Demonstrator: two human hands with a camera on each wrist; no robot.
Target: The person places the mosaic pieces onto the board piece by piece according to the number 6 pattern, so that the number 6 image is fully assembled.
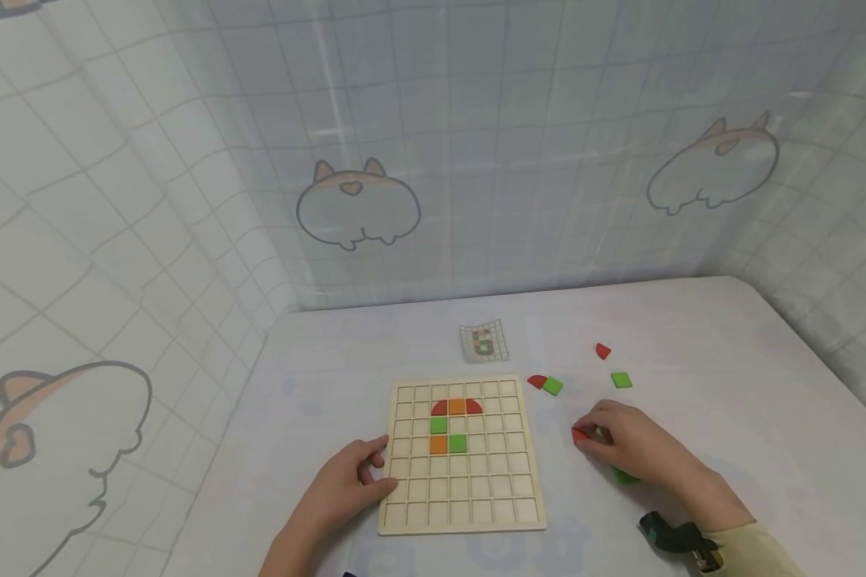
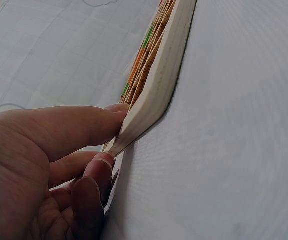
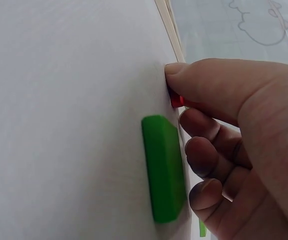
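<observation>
A pale wooden grid board (image 1: 476, 489) lies on the table. Thumb and fingers of my left hand (image 1: 348, 481) hold its left edge; the left wrist view shows the thumb against the board's rim (image 2: 156, 90). To the right of the board, my right hand (image 1: 631, 441) pinches a small red piece (image 1: 580, 434) down at the tabletop, mostly covered by the fingers. A green square tile (image 3: 164, 170) lies beneath that hand, partly hidden in the head view. Set in the board are red quarter-circles (image 1: 473, 407), orange squares (image 1: 439, 444) and green squares (image 1: 458, 443).
Behind the board lies a small sheet (image 1: 484, 342) printed with a coloured grid pattern. Near the board's far right corner, a red piece (image 1: 536, 381) touches a green tile (image 1: 552, 386). Farther right are another red quarter-circle (image 1: 603, 351) and a green square (image 1: 621, 380).
</observation>
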